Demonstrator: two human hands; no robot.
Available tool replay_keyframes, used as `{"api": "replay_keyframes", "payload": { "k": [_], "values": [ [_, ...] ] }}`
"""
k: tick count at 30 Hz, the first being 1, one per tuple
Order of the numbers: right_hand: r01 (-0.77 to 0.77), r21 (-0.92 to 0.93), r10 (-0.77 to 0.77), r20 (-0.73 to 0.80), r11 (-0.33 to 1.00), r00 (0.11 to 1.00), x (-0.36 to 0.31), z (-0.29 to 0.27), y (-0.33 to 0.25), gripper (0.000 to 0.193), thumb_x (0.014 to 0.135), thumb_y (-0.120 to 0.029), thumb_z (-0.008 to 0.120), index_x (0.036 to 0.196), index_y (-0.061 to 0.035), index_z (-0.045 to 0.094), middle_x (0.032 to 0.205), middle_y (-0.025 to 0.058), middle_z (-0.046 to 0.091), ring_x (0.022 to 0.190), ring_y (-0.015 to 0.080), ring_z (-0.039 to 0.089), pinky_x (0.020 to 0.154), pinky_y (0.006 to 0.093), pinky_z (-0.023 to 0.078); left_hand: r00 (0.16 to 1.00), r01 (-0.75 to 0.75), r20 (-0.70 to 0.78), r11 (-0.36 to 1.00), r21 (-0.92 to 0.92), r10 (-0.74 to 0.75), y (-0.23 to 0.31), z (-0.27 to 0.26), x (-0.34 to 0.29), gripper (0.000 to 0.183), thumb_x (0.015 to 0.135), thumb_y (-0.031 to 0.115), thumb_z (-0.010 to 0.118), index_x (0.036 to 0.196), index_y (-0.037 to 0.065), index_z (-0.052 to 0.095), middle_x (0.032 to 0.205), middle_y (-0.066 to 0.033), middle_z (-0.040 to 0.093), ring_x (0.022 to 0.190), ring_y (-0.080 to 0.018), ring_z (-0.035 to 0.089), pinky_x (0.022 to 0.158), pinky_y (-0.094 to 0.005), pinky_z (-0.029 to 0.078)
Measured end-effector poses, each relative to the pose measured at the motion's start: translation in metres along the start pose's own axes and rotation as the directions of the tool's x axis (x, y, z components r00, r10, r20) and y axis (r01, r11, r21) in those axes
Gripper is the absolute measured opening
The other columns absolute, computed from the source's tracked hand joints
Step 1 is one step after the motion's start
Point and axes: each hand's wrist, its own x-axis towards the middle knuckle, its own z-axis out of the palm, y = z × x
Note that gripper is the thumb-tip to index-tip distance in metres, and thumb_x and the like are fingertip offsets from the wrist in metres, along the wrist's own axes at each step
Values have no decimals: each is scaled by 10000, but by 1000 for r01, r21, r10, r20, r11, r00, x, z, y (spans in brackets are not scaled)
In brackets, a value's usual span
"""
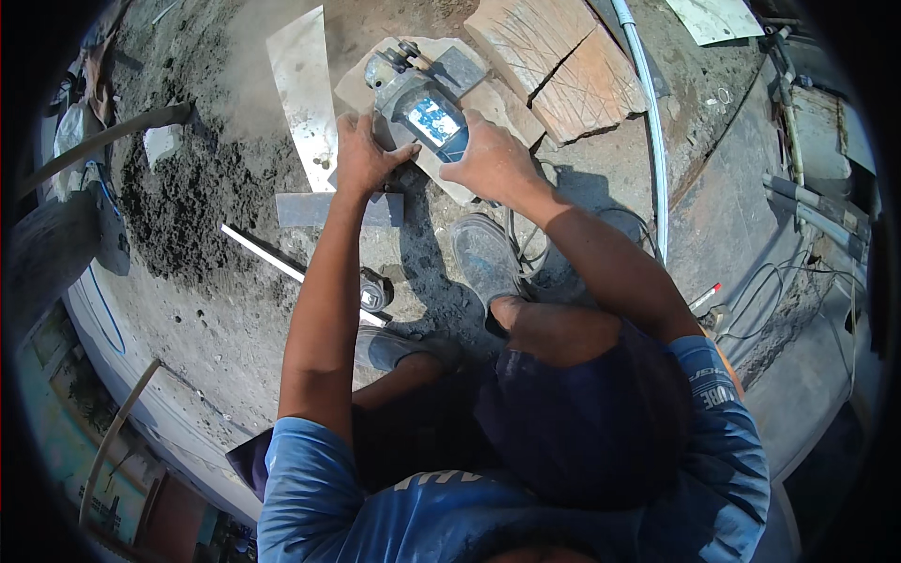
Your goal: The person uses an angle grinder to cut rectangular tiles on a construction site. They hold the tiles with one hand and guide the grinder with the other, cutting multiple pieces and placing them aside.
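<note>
An angle grinder (419, 111) with a blue and white label lies across a pale stone slab (357, 89). My right hand (493, 161) is wrapped round its rear body. To its left, my left hand (364, 158) rests at the slab's near left edge with thumb and fingers spread; its fingertips are partly hidden, and the thumb points towards the grinder. A grey tile piece (460, 71) lies on the slab beside the grinder's head. Just below my left hand, a grey tile strip (305, 210) lies on the ground. The grinder's disc cannot be made out.
Scored brown slabs (563, 70) lie far right, beside a pale blue pipe (648, 103). A white board (302, 84) and dark wet mortar (192, 206) are to the left. A tape measure (374, 291) and white strip (263, 251) lie near my feet. Cable loops by my right shoe (483, 258).
</note>
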Motion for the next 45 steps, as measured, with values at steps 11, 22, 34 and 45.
{"api": "replay_keyframes", "payload": {
  "k": [11,22,34,45],
  "values": [
    [-31,-18,32,11,999,999,11,6,6,864,725,-318,778,1419,76,447,1192,287,677,1134,415,658,979,459,527,991,77,112,994,-82,-67,0,-11,-4,951,634,386,970,1396,-17,568,1207,-179,601,1137,-335,618,996,-410,512],
    [-13,-33,12,-39,999,999,14,-1,8,812,731,-313,779,1382,60,469,1144,273,695,1095,417,675,962,478,535,992,44,124,991,-125,-28,-2,-6,-3,947,636,372,975,1387,-50,581,1211,-182,618,1116,-313,627,973,-403,516],
    [-51,-4,51,-3,999,999,11,-3,4,816,734,-312,793,1389,48,466,1181,278,683,1132,409,666,983,480,528,999,39,10,994,-100,-38,-13,12,2,906,588,418,980,1382,131,651,1169,-170,520,1051,-344,607,961,-421,524],
    [-69,-22,69,16,997,997,16,-6,6,891,718,-341,793,1441,45,447,1206,264,680,1148,396,662,993,466,526,998,49,44,996,-72,-46,-15,7,10,921,593,426,982,1410,177,637,1230,-180,454,1108,-358,578,1004,-432,509]
  ]
}}
